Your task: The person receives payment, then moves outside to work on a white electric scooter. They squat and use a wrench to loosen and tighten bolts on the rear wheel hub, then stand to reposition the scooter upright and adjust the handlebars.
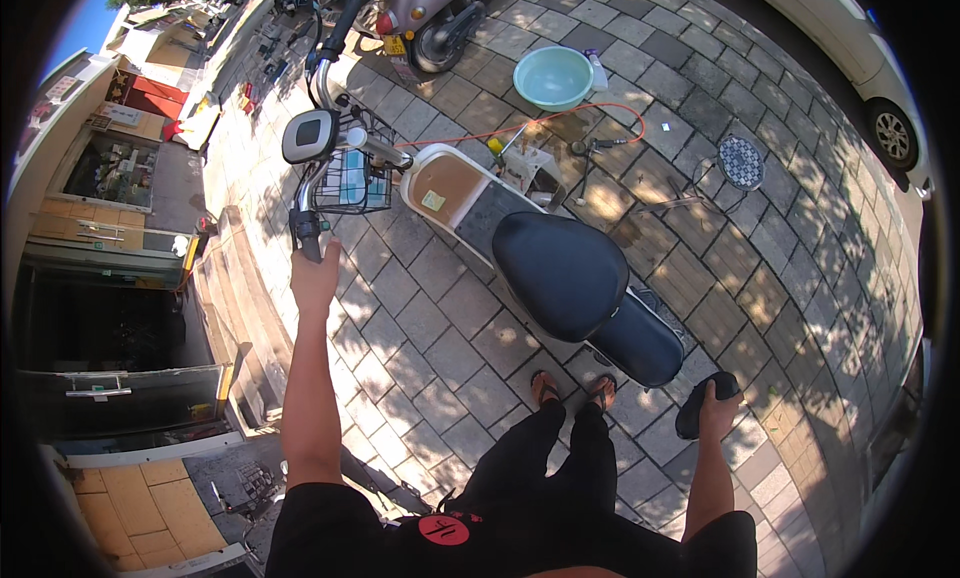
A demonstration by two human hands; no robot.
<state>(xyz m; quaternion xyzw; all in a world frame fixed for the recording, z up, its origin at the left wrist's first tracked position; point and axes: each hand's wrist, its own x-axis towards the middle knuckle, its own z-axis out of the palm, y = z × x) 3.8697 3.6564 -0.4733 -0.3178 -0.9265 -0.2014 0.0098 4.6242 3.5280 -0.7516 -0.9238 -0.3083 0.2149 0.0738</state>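
An electric scooter with a long black seat (565,273) stands in front of me, its front end toward the left. My left hand (317,273) is closed round the near handlebar grip (309,246). Low on the right, behind the rear seat (645,343), my right hand (717,408) grips a black padded backrest (691,414) from above. Between the handlebar and the seat lies a brown footboard (450,186) with a small yellowish label. A wire basket (352,190) with something light blue inside hangs by the round-backed display (309,137).
A pale green basin (553,78) sits on the paving beyond the scooter. An orange hose (600,105) runs to a dark spray gun (598,146). A patterned round stool (741,162) stands farther right, near a white car (850,38). Steps (238,308) lie left; another scooter (440,23) is parked ahead.
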